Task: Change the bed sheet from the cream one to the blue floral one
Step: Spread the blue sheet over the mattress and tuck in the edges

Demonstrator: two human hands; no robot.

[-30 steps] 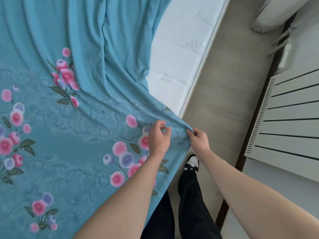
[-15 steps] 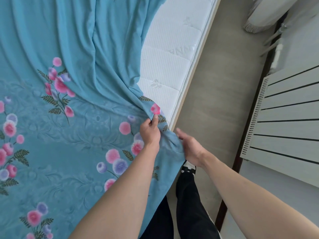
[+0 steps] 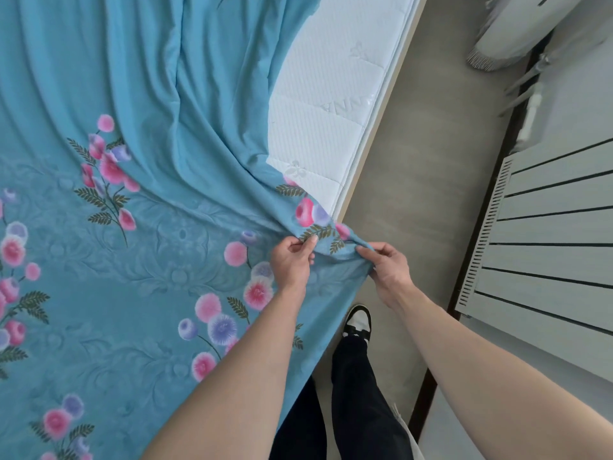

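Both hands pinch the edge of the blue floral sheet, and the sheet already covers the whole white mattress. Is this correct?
Not quite. The left hand and right hand do pinch the blue floral sheet, but the head view shows a strip of white mattress still uncovered.

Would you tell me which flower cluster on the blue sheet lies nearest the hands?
The pink and lilac pair at the gathered edge, just above the left hand and right hand; the others lie farther left.

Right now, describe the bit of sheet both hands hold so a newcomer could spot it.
Start at the bare white quilted mattress on the bed's right side, then follow its edge toward the person. There the blue floral bed sheet bunches into a ridge, pinched between the left hand and right hand. Unlike the flat sheet around it, it is gathered.
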